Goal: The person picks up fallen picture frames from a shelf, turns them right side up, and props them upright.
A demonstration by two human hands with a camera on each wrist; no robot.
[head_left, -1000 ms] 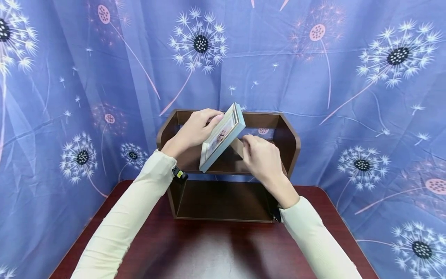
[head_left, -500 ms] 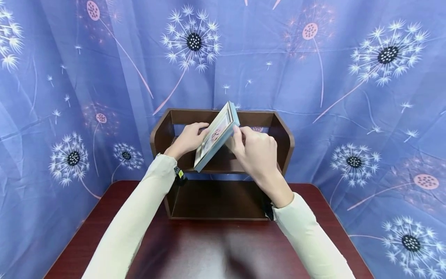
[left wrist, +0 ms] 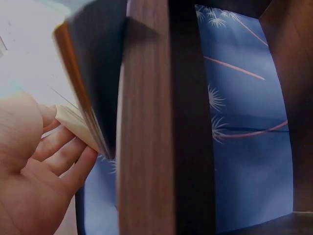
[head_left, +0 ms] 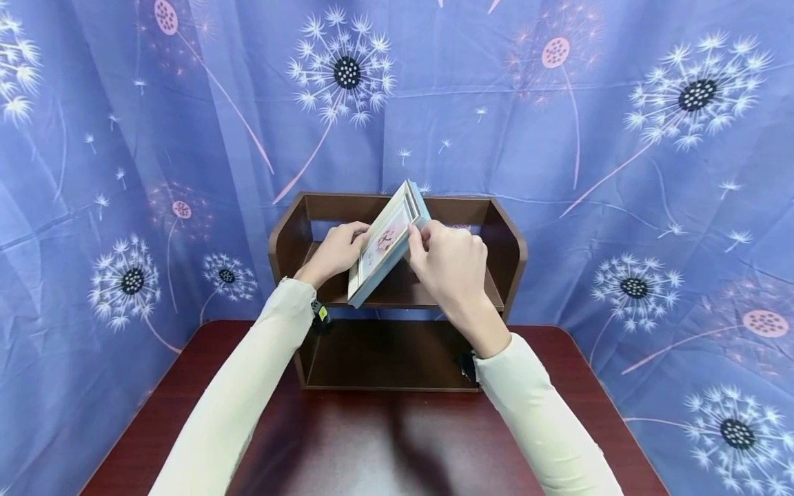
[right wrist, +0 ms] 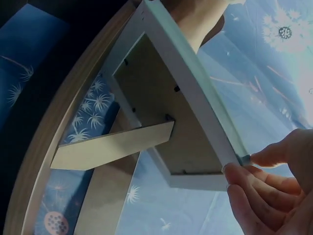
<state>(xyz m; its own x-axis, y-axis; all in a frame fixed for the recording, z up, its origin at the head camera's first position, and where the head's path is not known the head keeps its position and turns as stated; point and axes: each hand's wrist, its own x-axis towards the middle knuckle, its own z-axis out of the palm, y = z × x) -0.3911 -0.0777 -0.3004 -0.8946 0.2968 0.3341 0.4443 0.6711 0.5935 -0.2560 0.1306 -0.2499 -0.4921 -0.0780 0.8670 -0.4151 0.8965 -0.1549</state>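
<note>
A light blue-and-white picture frame (head_left: 387,241) with a floral picture hangs tilted in front of the upper shelf, between my two hands. My left hand (head_left: 337,253) grips its left side, thumb along the front; part of that hold is hidden behind the frame. At the right edge, my right hand (head_left: 451,269) pinches the rim between thumb and fingers. In the right wrist view, the same picture frame (right wrist: 198,122) shows its tan backing, with the support leg (right wrist: 115,146) swung out from it. My right hand (right wrist: 274,181) holds the frame near its lower corner there.
A dark brown two-tier shelf (head_left: 397,355) stands on the reddish-brown table (head_left: 372,441), right behind the hands. Its side panels (head_left: 510,255) rise on both sides. A blue dandelion-print curtain (head_left: 471,151) hangs behind and around the table.
My right hand has moved from the support leg up and left to the frame's right edge, which it now pinches. My left hand keeps its hold; the head view has shifted slightly.
</note>
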